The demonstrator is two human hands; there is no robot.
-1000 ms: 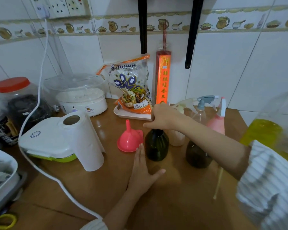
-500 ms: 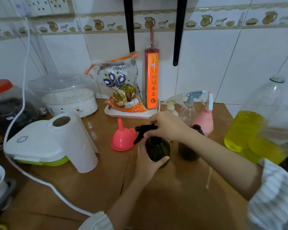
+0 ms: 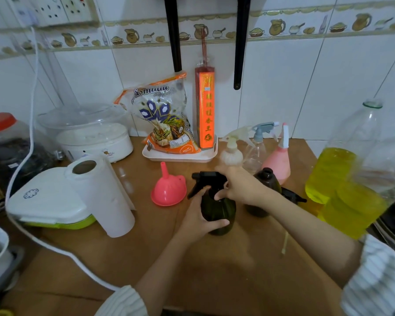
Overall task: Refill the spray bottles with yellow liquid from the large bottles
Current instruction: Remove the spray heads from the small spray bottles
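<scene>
We are working on the dark green spray bottle (image 3: 218,212), which is standing upright on the worktop (image 3: 214,270) in front of us: our left hand (image 3: 197,215) is wrapping its grip round the bottle's body, and our right hand (image 3: 240,188) is closing its fingers on the neck just under the black trigger head (image 3: 202,180), which is sitting on top. We cannot tell whether that head is being screwed on or off, so we are judging this bottle to be mid-step, not finished. Just behind it a brown bottle (image 3: 266,190) is standing open, its black sprayer (image 3: 292,197) lying beside it. Further back, the cream spray bottle (image 3: 232,153), the clear one (image 3: 258,151) and the pink one (image 3: 277,160) are wearing their heads. The pink funnel (image 3: 169,190) is resting mouth-down, to the left. The large bottles (image 3: 342,174) of yellow liquid are standing at the right, partly full. Most of the refilling seems to be remaining.
</scene>
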